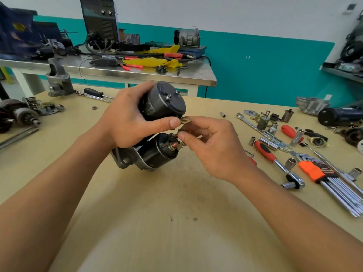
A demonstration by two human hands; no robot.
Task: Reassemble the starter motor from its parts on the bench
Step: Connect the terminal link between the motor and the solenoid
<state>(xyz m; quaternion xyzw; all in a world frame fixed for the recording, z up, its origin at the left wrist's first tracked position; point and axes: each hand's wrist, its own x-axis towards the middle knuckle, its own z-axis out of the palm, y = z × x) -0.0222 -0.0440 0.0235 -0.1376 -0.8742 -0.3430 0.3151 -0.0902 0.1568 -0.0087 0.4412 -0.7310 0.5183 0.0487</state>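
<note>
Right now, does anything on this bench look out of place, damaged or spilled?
Nothing looks damaged or spilled. The left hand grips the starter motor while the right hand pinches a small brass tab at it. Only a loose nut stands out, lying alone on the bench, far from the ratchet at the right.

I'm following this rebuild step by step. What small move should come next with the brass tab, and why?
Probably bring the brass tab down onto the copper stud below it: the right hand pinches the tab just above that stud, and the left hand grips the starter motor steady.
</note>
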